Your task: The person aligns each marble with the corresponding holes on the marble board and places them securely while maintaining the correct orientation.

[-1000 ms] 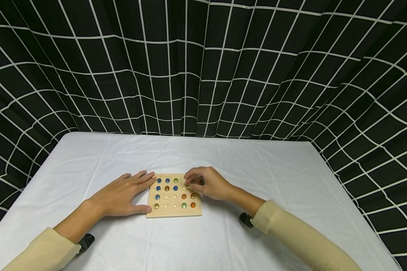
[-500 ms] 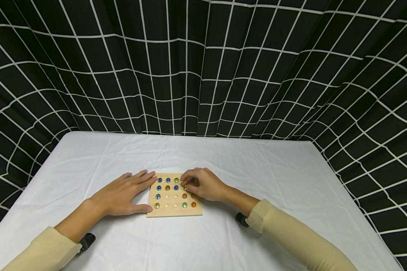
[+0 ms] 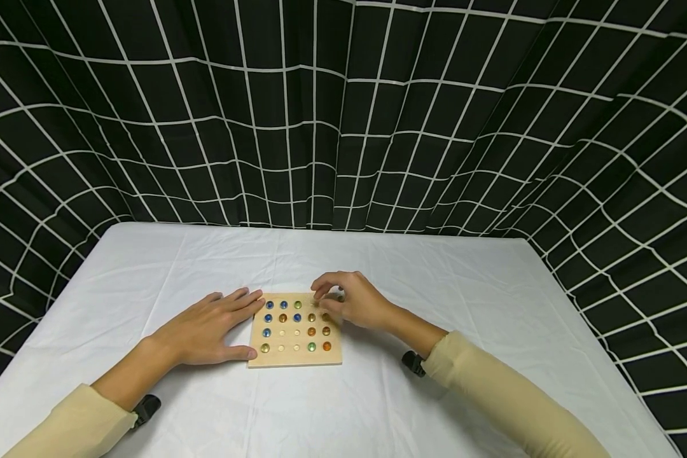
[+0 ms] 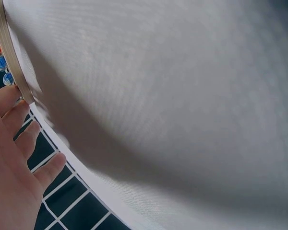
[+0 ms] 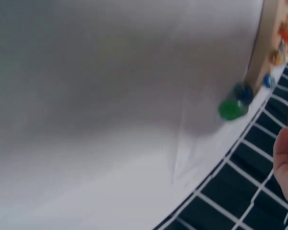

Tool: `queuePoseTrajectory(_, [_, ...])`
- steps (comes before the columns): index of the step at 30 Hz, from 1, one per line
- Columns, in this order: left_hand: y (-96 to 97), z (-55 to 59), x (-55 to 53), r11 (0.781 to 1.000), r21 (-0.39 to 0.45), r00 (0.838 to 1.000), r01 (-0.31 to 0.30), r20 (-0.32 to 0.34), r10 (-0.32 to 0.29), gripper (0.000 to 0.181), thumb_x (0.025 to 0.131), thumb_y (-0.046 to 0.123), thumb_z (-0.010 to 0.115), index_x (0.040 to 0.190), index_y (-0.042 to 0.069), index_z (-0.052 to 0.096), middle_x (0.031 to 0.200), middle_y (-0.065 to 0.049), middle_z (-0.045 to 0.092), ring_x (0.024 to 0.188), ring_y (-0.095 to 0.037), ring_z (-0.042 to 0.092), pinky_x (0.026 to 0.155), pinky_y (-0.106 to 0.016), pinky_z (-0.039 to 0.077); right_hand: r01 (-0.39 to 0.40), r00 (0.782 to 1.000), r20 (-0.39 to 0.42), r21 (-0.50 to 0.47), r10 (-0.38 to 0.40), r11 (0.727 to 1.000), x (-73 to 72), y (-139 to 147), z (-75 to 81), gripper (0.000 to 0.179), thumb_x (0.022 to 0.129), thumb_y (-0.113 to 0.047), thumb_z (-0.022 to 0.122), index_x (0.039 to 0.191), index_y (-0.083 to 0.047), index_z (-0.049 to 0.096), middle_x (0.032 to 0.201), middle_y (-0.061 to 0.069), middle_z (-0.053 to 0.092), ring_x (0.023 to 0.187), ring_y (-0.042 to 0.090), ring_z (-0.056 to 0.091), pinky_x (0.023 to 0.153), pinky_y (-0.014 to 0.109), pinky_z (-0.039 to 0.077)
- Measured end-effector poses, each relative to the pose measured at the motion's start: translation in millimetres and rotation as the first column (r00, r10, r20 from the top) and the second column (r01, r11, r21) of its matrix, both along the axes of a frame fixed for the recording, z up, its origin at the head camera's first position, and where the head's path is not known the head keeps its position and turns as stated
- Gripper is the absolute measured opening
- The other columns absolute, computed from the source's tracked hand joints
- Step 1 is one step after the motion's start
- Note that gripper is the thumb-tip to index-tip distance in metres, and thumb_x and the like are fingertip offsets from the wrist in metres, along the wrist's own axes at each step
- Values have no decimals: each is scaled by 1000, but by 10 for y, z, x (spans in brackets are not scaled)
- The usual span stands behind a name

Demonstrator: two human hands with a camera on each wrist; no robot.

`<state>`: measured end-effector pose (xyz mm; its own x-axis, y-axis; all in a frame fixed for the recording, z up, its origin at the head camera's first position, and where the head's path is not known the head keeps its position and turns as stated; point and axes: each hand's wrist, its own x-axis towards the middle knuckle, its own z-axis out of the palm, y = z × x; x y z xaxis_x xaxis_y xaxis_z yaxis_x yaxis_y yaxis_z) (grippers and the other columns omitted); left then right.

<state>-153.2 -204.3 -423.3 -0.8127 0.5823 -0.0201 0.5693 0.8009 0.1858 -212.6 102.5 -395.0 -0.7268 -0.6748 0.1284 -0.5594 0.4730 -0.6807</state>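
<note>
While two beige sleeves reach in from the near edge, a small square wooden board (image 3: 294, 331) lies flat on the white tablecloth (image 3: 435, 286), its grid of shallow holes partly filled with blue, orange and green marbles. The left hand (image 3: 206, 331) rests flat beside the board's left edge, fingers straight, thumb against the near corner; it holds nothing and has not moved in the last second. The right hand (image 3: 352, 304) has lifted from the board's upper right holes, where its fingertips were pressed half a second ago, and now hangs just above the far right corner with fingers curled together. Whether they pinch a marble I cannot tell. An orange marble (image 3: 312, 317) now shows uncovered in the second row, which suggests one was just seated. The right wrist view shows loose green and blue marbles (image 5: 234, 103) on the cloth just beside the board's edge. Beyond the table hangs a black curtain (image 3: 343, 114) with a white grid.
</note>
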Motion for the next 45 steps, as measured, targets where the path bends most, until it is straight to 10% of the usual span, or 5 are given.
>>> queuePoseTrajectory(45, [6,10,6,1000,2,1000,3,0,-3,98,84,81,48,154,14,40,159,-4,36,145,-33,33,111,-59,32,165,985,36,87,-169,982,-57,552,-251,28,80,0,80,106,-5,71,89,-3,73,93,15,67,100,43,46])
